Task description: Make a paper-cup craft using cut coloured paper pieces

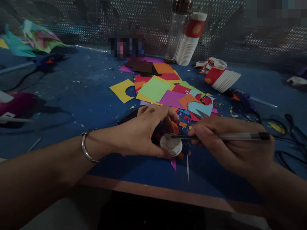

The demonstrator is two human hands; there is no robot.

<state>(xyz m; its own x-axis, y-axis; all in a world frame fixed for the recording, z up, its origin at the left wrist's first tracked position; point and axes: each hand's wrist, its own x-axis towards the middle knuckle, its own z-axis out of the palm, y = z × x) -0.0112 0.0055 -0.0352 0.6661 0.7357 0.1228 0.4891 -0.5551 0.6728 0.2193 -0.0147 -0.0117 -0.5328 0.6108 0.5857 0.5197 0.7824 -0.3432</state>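
- White disc (174, 147) sits near the table's front edge, its face marked with a small inner circle and lines running out toward the rim.
- Left hand (144, 127) grasps the disc, thumb against its lower edge and fingers curled around its far side, where shadow hides their exact contact.
- Right hand (235, 148) pinches a pen (240, 136) between thumb and fingers; the pen's tip is at the upper part of the disc.
- Silver bracelet (84, 145) circles the left wrist.
- Orange scraps (183, 125) and a purple scrap (174, 164) lie around the disc.
- Beyond the hands, coloured sheets overlap in a pile: light green paper (154, 88) on top, purple paper (170, 98) beside it, and yellow paper (119, 90) with a round bite cut from one side.
- Past the right hand, a stack of cups (224, 80) lies tipped over, near a glue gun (244, 103) and black cables (285, 129).
- At the back, a clear bottle (176, 35) and tall cup stack (188, 46) stand side by side before a metal mesh panel (83, 19).
- Blue table (88, 83) lies under everything.
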